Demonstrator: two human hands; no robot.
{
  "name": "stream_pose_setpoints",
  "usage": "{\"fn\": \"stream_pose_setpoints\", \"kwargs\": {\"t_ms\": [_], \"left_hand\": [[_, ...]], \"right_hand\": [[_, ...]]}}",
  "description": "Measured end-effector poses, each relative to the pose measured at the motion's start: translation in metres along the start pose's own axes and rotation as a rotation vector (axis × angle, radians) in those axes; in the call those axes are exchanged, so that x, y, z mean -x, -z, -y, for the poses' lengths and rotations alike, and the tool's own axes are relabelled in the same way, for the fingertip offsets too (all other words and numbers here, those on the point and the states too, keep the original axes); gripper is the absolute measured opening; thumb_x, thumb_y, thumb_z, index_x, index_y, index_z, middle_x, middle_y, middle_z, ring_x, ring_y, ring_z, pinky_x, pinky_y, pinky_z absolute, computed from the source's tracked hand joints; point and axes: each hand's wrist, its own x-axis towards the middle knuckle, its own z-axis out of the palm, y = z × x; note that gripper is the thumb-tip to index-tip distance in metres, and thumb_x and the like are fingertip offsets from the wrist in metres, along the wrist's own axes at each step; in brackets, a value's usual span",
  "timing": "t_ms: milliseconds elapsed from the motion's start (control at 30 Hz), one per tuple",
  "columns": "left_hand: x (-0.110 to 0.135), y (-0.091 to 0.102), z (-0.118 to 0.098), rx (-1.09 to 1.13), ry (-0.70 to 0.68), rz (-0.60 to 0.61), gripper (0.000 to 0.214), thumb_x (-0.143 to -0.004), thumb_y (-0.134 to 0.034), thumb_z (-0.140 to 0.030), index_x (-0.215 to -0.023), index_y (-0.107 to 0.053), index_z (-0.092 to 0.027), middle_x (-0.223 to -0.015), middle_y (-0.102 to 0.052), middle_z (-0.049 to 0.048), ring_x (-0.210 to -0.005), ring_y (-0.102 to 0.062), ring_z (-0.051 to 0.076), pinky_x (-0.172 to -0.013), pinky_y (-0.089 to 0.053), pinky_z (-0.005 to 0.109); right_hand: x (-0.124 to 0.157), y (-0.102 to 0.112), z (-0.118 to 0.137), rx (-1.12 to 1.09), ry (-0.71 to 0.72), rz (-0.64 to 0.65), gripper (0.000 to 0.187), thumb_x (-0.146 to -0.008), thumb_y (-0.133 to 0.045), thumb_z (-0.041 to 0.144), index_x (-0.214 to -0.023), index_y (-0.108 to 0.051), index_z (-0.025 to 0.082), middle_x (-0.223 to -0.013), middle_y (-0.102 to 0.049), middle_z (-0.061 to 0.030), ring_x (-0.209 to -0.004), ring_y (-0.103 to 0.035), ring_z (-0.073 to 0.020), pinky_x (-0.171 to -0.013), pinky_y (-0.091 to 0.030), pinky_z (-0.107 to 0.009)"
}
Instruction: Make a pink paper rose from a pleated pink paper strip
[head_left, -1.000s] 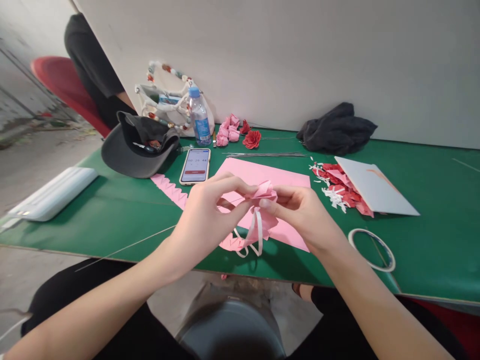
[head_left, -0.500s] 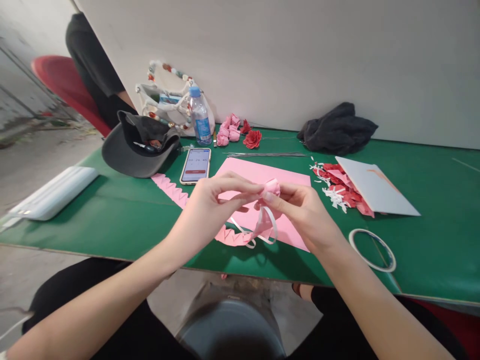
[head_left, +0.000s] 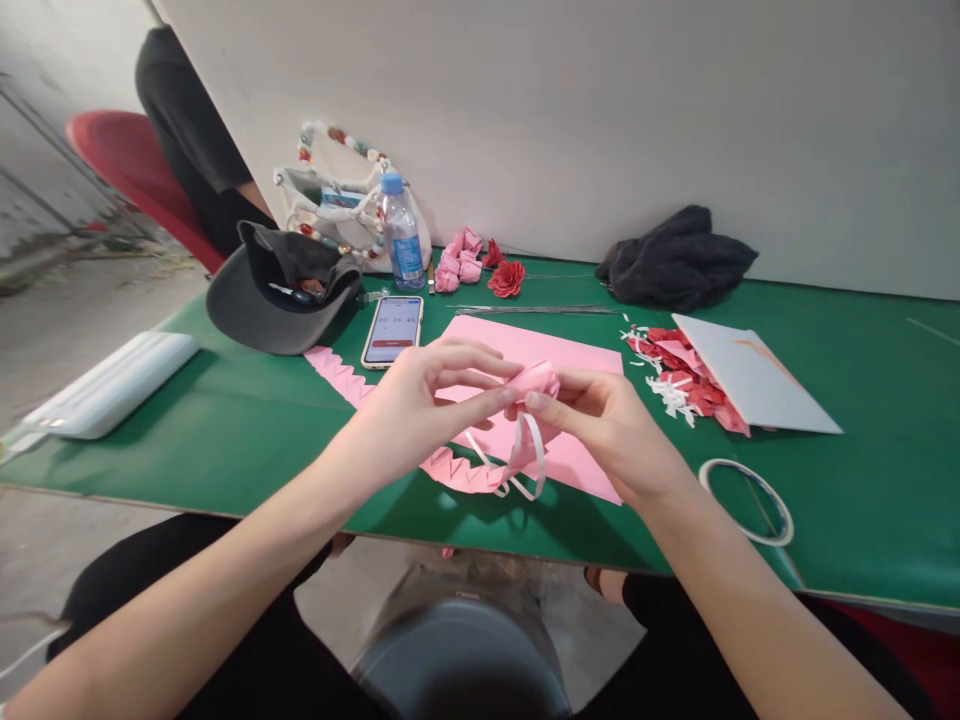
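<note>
Between my two hands is a pink paper flower (head_left: 538, 379), partly rolled from a long folded pink paper strip (head_left: 465, 474). My left hand (head_left: 442, 388) pinches it from the left with thumb and fingertips, at the near end of the strip. From the right, my right hand (head_left: 600, 415) grips the flower's base between thumb and fingers. A thin white strip (head_left: 538, 460), loose backing by its look, curls below it. The pink strip trails left under my left wrist across the table. Flat beneath my hands lies a pink paper sheet (head_left: 585, 350).
On the green table (head_left: 262, 440) are a phone (head_left: 392, 330), a cap (head_left: 281, 290), a water bottle (head_left: 403, 235), finished paper flowers (head_left: 459, 260), wires (head_left: 532, 309), paper scraps (head_left: 686, 380) under a white card (head_left: 757, 375), and a tape roll (head_left: 784, 520). A person's dark sleeve (head_left: 187, 120) is at left.
My left fingers have spread slightly and shifted a little left along the paper. The pink flower looks turned, with more of its upper edge showing. The white strip hangs slightly lower.
</note>
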Motion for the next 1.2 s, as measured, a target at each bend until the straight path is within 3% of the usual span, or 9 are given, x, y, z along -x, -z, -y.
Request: {"fn": "stream_pose_setpoints", "kwargs": {"t_ms": [167,400,633,833,1033,1200], "left_hand": [[-0.003,0.001,0.003,0.126,0.095,0.077,0.025,-0.077,-0.080,-0.035,-0.097,-0.074,-0.021,-0.091,-0.076,0.0052,-0.084,-0.074,0.022,-0.075,-0.062,0.032],[-0.003,0.001,0.007,0.134,0.113,0.066,0.026,-0.079,-0.079,-0.035,-0.101,-0.073,-0.022,-0.091,-0.079,0.0046,-0.087,-0.075,0.022,-0.077,-0.061,0.031],[0.000,-0.003,0.003,0.141,0.047,-0.005,0.024,-0.078,-0.081,-0.034,-0.099,-0.075,-0.022,-0.092,-0.079,0.0051,-0.085,-0.075,0.022,-0.074,-0.061,0.029],[0.000,-0.003,0.000,0.144,-0.006,-0.125,0.029,-0.078,-0.081,-0.037,-0.102,-0.075,-0.022,-0.099,-0.079,0.0066,-0.091,-0.075,0.024,-0.078,-0.060,0.032],[0.000,-0.001,0.000,0.104,-0.042,-0.146,0.035,-0.078,-0.078,-0.047,-0.102,-0.075,-0.021,-0.102,-0.078,0.0080,-0.094,-0.074,0.025,-0.081,-0.060,0.034],[0.000,-0.002,-0.001,0.072,-0.066,-0.171,0.030,-0.080,-0.077,-0.043,-0.102,-0.075,-0.023,-0.100,-0.078,0.0061,-0.092,-0.074,0.023,-0.079,-0.060,0.031]], "right_hand": [[0.002,0.000,0.003,0.051,0.022,0.004,0.020,-0.081,-0.076,0.040,-0.090,-0.078,0.022,-0.085,-0.074,-0.0032,-0.079,-0.071,-0.0197,-0.070,-0.060,-0.031],[0.000,-0.004,0.002,0.076,0.062,-0.026,0.024,-0.079,-0.077,0.040,-0.097,-0.078,0.024,-0.083,-0.072,-0.0003,-0.070,-0.067,-0.0150,-0.070,-0.056,-0.029],[-0.001,-0.002,-0.002,0.114,0.058,-0.050,0.036,-0.081,-0.076,0.041,-0.114,-0.072,0.026,-0.108,-0.075,-0.0031,-0.097,-0.069,-0.0190,-0.084,-0.057,-0.031],[-0.001,-0.006,-0.004,0.050,0.067,-0.104,0.032,-0.081,-0.076,0.043,-0.105,-0.071,0.022,-0.105,-0.074,-0.0047,-0.095,-0.070,-0.0194,-0.082,-0.059,-0.032],[0.001,-0.009,-0.003,0.083,0.061,-0.118,0.026,-0.078,-0.078,0.041,-0.090,-0.070,0.020,-0.087,-0.071,-0.0030,-0.081,-0.069,-0.0187,-0.075,-0.059,-0.033],[0.001,-0.011,-0.005,0.197,0.225,-0.314,0.019,-0.087,-0.070,0.042,-0.085,-0.065,0.023,-0.100,-0.066,-0.0032,-0.098,-0.065,-0.0172,-0.086,-0.057,-0.031]]}}
